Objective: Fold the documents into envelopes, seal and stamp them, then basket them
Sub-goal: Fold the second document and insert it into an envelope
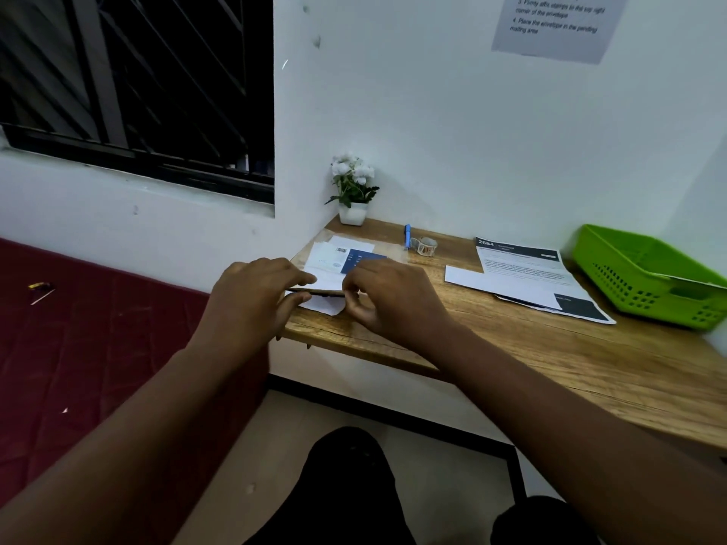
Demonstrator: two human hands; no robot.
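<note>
1. The left hand (251, 297) pinches the left end of a thin folded paper (324, 302), index finger on top and thumb beneath, at the near left corner of the wooden worktop (550, 356).
2. The folded paper spans the gap between both hands, its white lower edge lying on the worktop.
3. The right hand (385, 297) grips the paper's right end with curled fingers.
4. Just behind the hands lies a pile of envelopes (346, 255), white and blue.
5. Farther back stand a potted white flower (353, 190), a blue pen (407, 234) and a tape roll (424, 245).
6. Right of the hands lie printed documents (527, 277).
7. A green basket (645, 277) sits at the far right, touching the documents' edge.
</note>
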